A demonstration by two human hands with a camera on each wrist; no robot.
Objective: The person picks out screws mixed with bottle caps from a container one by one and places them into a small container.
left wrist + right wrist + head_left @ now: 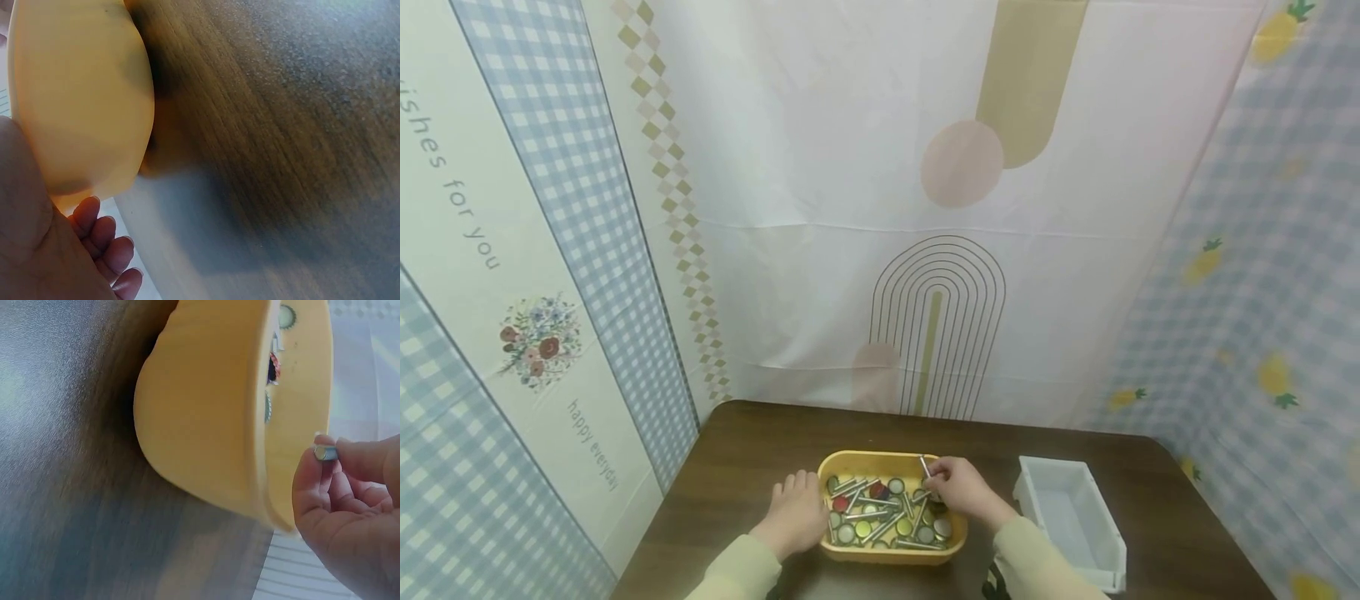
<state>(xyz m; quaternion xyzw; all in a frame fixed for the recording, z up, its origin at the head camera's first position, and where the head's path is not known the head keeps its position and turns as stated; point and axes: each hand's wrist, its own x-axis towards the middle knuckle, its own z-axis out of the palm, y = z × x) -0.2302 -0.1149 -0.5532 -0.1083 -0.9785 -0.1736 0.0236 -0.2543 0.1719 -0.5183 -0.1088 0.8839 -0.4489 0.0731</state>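
Note:
A yellow plastic tub (891, 556) on the table holds a mix of bottle caps (846, 533) and slim silver metal rods (887, 525). My right hand (962, 490) is over the tub's far right corner, pinching one metal rod (924, 466) between thumb and fingertips. In the right wrist view the round end of this rod (324, 452) points toward the camera. My left hand (797, 512) rests against the tub's left side, its loosely bent fingers (117, 255) by the wall in the left wrist view.
A white open-fronted bin (1075, 521) stands on the table to the right of the tub, beside my right forearm. The brown wooden table (760, 450) ends at a patterned cloth backdrop (805, 292), with more cloth hanging on both sides.

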